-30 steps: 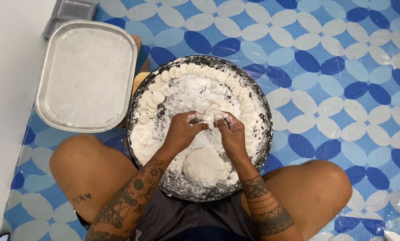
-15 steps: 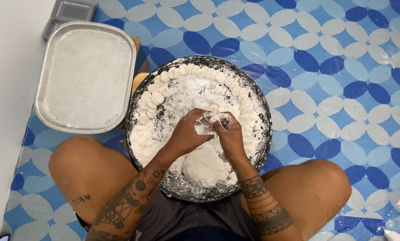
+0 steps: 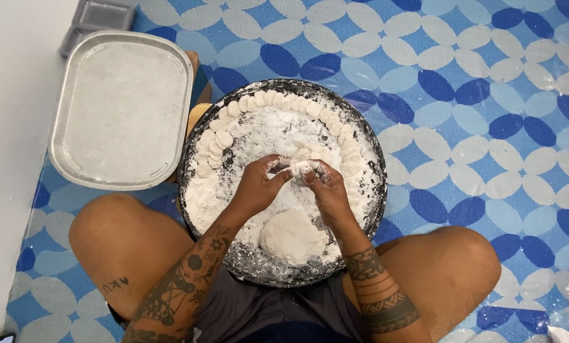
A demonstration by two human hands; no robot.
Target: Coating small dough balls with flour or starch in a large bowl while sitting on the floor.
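Moved: both hands have lifted slightly over the round pan [image 3: 372, 209].
Left hand [image 3: 259, 185]: fingers pinch the small dough piece [image 3: 299, 167].
Right hand [image 3: 327, 189]: fingers pinch it too.
Below: big dough ball [image 3: 292, 237].

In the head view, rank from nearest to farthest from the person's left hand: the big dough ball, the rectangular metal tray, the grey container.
From the left hand:
1. Big dough ball, below it in the pan.
2. Rectangular metal tray, upper left.
3. Grey container, beyond the tray's top edge.

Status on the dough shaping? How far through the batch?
Done: a curved row of small shaped pieces lines the far and side rim of the floured round pan. In hand: the left hand and right hand pinch one small dough piece between them. Left: a large dough lump near the pan's front, unshaped. The metal tray alongside holds only flour.
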